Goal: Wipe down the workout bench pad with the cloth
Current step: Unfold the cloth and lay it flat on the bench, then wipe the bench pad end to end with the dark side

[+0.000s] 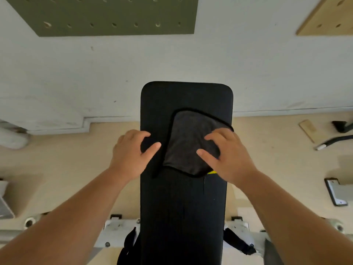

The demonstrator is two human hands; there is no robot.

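Observation:
A long black bench pad (pixel 183 207) runs from the bottom of the view up to the white wall. A dark grey cloth (pixel 186 142) with a black hem lies flat on its upper half. My right hand (pixel 227 157) rests palm down on the cloth's right side, fingers spread and pressing on it. My left hand (pixel 131 152) grips the pad's left edge beside the cloth, thumb on top, not touching the cloth. A small yellow tag (pixel 212 172) shows by the cloth's lower right corner.
A white metal frame (pixel 118 232) with black straps (pixel 238 241) crosses under the pad near me. The floor is beige. Equipment lies at right (pixel 336 192) and far right (pixel 332 142). A green pegboard (pixel 114 14) and a wooden one (pixel 328 16) hang on the wall.

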